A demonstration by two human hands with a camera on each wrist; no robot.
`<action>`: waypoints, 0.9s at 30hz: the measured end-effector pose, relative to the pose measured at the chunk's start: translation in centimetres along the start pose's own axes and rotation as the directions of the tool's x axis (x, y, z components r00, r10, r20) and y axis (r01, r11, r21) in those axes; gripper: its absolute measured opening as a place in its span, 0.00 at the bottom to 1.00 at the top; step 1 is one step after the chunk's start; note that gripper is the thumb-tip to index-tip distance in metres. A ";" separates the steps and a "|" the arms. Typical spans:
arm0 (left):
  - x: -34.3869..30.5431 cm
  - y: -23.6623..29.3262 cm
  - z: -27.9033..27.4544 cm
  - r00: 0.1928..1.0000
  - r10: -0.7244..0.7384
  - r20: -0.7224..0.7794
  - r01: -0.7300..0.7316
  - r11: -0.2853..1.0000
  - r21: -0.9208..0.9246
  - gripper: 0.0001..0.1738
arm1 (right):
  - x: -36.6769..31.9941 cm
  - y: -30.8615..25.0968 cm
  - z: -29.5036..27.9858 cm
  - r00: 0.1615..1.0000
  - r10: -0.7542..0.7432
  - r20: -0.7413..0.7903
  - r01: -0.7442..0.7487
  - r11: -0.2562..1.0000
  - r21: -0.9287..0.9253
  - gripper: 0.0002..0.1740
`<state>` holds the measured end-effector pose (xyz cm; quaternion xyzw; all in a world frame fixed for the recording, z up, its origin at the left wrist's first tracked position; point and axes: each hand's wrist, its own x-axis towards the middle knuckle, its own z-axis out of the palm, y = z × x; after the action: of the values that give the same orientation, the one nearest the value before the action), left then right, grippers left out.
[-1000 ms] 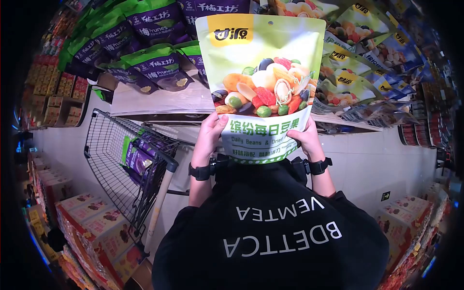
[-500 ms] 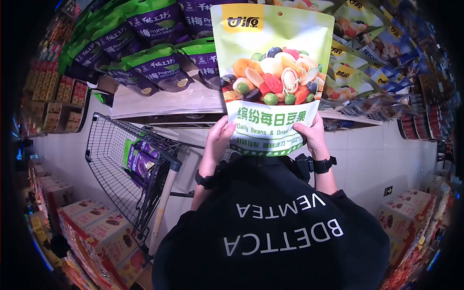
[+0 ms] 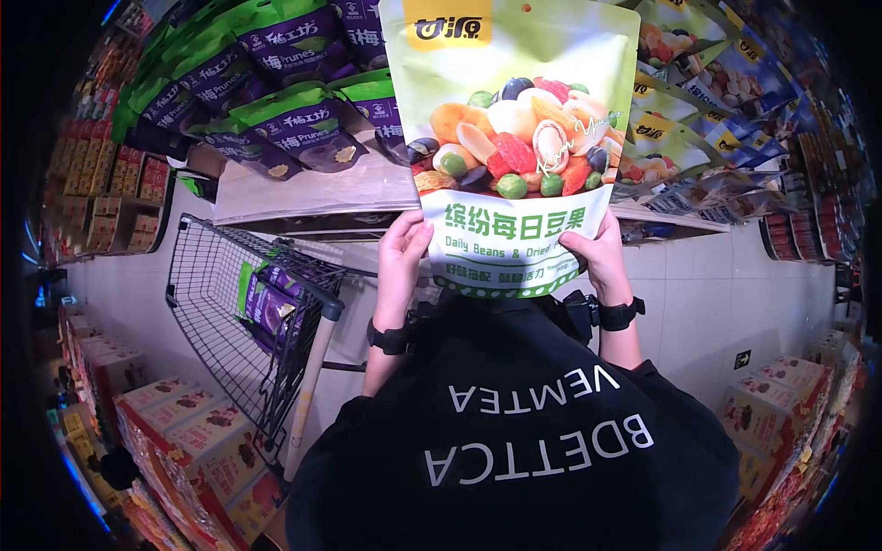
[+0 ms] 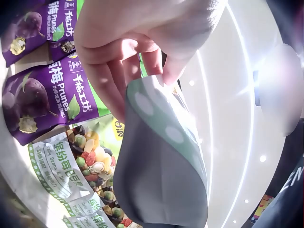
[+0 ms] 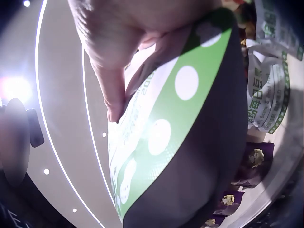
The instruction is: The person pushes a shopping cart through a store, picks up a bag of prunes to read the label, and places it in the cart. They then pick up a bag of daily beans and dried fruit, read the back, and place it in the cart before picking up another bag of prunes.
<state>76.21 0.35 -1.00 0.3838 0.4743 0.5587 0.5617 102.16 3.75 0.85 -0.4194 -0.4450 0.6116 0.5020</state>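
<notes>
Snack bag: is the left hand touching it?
Touching. The left wrist view shows the left hand pinching the snack bag at its bottom edge.

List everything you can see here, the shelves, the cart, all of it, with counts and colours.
snack bag: one, light green with yellow logo, held up before the shelf
prune bags: many, purple and green, shelf at left
mixed-snack bags: several, green and blue, shelf at right
shopping cart: one, black wire, left of the person
bags in cart: a few, purple and green, inside the cart
boxes: many, red and cream, floor at both sides
shirt: one, black, white lettering
wrist straps: two, black
left hand: grips the snack bag's lower left edge
right hand: grips its lower right edge
</notes>
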 end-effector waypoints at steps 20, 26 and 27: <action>0.0 0.1 -0.2 1.000 0.029 0.009 -0.028 0.990 -0.141 0.07 | -0.3 -0.6 0.1 0.998 -0.049 0.039 0.049 0.999 0.014 0.30; -0.1 0.3 -0.2 1.000 0.005 0.025 -0.001 0.989 -0.146 0.07 | -0.2 -0.5 -0.2 0.999 0.005 0.047 -0.004 1.000 -0.011 0.34; -0.1 0.4 -0.1 1.000 0.008 0.023 -0.005 0.989 -0.146 0.07 | -0.2 -0.5 -0.2 0.999 -0.002 0.052 0.002 1.000 -0.005 0.34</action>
<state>75.98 0.28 -0.69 0.3500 0.4243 0.5889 0.5921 102.46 3.66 1.30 -0.4040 -0.4601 0.6207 0.4897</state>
